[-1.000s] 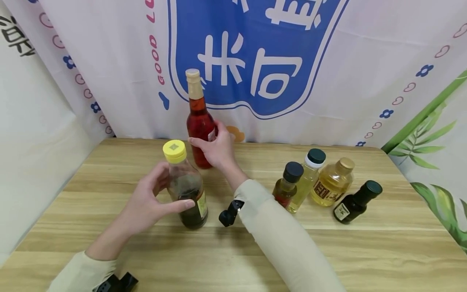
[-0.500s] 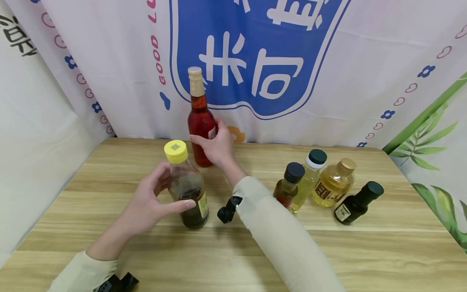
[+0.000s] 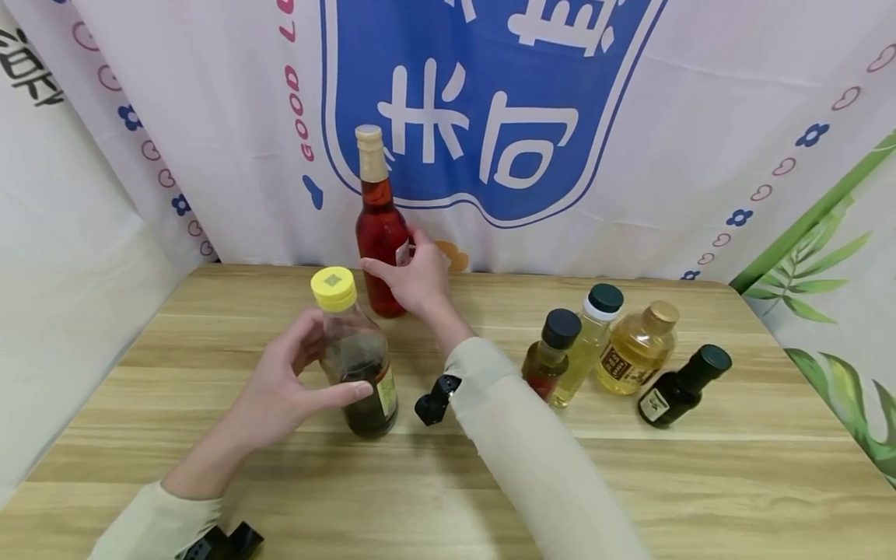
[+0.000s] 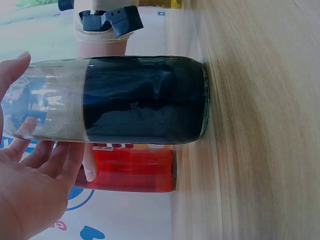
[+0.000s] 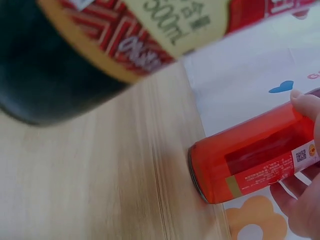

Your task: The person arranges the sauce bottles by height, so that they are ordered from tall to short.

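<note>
My left hand (image 3: 283, 381) grips a clear bottle of dark liquid (image 3: 343, 358) with a yellow cap, fingers behind it and thumb across the front. The bottle is upright over the wooden table; its label with "500mL" shows in the right wrist view. Farther back, my right hand (image 3: 416, 280) holds a tall bottle of red liquid (image 3: 381, 233) with a cream-wrapped neck, thumb on the near side. In the left wrist view the red bottle (image 4: 135, 170) is partly hidden behind the dark one. Its base (image 5: 200, 175) is close to the table's back edge in the right wrist view.
Right of my right sleeve stand a small dark-capped bottle (image 3: 549, 354), a green-capped bottle of pale oil (image 3: 588, 346), a rounded golden bottle (image 3: 637, 350) and a small dark bottle (image 3: 675, 397). A printed cloth (image 3: 280, 194) hangs behind the wooden table (image 3: 448, 482).
My right hand and the red bottle have shifted slightly back, away from me. The left hand and the yellow-capped bottle look unmoved.
</note>
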`<action>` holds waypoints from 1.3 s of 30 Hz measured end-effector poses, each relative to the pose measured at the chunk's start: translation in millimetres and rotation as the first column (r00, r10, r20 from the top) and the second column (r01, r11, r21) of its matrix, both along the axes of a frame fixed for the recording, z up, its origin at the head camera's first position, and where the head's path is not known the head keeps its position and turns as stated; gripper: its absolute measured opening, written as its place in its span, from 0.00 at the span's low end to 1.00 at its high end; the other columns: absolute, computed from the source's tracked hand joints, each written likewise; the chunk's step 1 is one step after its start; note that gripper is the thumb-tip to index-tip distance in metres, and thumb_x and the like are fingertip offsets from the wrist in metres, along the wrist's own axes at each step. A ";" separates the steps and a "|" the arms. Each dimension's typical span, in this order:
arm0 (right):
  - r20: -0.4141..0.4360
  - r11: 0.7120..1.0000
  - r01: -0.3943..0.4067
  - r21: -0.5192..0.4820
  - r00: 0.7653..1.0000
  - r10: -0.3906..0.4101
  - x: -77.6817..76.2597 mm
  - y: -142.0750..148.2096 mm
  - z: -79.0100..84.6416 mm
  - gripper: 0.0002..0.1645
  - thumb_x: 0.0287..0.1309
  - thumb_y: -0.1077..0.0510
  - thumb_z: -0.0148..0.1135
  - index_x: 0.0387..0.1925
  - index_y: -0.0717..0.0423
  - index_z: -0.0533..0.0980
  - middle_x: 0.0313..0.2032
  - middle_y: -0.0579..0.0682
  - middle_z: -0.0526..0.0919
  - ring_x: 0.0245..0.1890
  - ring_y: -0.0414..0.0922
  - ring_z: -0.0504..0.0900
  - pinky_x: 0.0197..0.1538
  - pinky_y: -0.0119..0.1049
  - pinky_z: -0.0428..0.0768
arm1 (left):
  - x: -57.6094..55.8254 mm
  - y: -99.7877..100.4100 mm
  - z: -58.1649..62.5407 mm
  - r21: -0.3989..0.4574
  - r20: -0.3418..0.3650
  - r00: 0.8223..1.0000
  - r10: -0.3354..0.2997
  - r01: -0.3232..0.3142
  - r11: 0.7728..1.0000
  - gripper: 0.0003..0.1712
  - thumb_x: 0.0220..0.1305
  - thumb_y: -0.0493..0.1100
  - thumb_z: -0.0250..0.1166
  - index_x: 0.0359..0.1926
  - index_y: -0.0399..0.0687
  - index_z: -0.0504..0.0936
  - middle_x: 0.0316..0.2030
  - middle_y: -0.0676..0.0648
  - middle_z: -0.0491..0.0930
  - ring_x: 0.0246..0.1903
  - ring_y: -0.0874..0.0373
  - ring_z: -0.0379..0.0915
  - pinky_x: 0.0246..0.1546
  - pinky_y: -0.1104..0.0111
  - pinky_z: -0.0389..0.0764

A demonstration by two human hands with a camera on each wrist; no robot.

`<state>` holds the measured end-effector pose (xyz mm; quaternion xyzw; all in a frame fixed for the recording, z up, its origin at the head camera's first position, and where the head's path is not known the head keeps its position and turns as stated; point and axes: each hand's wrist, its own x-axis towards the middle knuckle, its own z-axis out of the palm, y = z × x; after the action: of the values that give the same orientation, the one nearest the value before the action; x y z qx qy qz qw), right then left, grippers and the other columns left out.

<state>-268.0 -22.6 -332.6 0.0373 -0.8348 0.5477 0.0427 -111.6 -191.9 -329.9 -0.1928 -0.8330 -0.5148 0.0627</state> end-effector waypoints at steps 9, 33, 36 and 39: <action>-0.009 1.000 0.006 0.022 1.000 -0.006 0.1 -0.3 -1.1 0.44 0.57 0.39 0.79 0.70 0.44 0.71 0.64 0.48 0.82 0.64 0.47 0.78 0.67 0.51 0.83 | 0.5 0.0 0.9 -0.012 0.007 1.000 0.001 -0.001 1.000 0.33 0.59 0.37 0.80 0.61 0.47 0.73 0.53 0.49 0.82 0.54 0.62 0.79 0.59 0.80 0.79; 0.011 1.000 0.001 0.026 1.000 -0.001 2.1 0.0 2.7 0.42 0.58 0.41 0.79 0.69 0.45 0.71 0.64 0.48 0.82 0.64 0.48 0.78 0.68 0.52 0.82 | -0.1 1.0 1.1 -0.012 0.001 1.000 0.000 0.000 1.000 0.33 0.59 0.37 0.80 0.61 0.47 0.73 0.53 0.51 0.82 0.53 0.62 0.79 0.59 0.81 0.79; 0.018 1.000 -0.001 0.019 1.000 0.000 3.2 -0.2 3.2 0.42 0.58 0.42 0.79 0.69 0.45 0.71 0.64 0.48 0.82 0.64 0.48 0.79 0.68 0.52 0.82 | 0.3 1.1 0.5 -0.013 0.000 1.000 0.002 -0.002 1.000 0.33 0.59 0.37 0.80 0.61 0.47 0.73 0.52 0.51 0.82 0.53 0.62 0.79 0.59 0.81 0.79; 0.027 1.000 -0.005 0.016 1.000 0.005 4.3 -0.2 4.1 0.42 0.59 0.42 0.79 0.69 0.45 0.71 0.64 0.49 0.82 0.63 0.47 0.79 0.68 0.52 0.82 | 0.7 1.3 0.1 -0.013 0.000 1.000 0.004 -0.004 1.000 0.33 0.59 0.37 0.80 0.61 0.47 0.73 0.52 0.51 0.82 0.53 0.62 0.79 0.59 0.81 0.79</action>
<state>-263.8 -22.8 -328.5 0.0323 -0.8395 0.5416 0.0300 -110.9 -190.6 -329.8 -0.1917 -0.8367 -0.5091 0.0623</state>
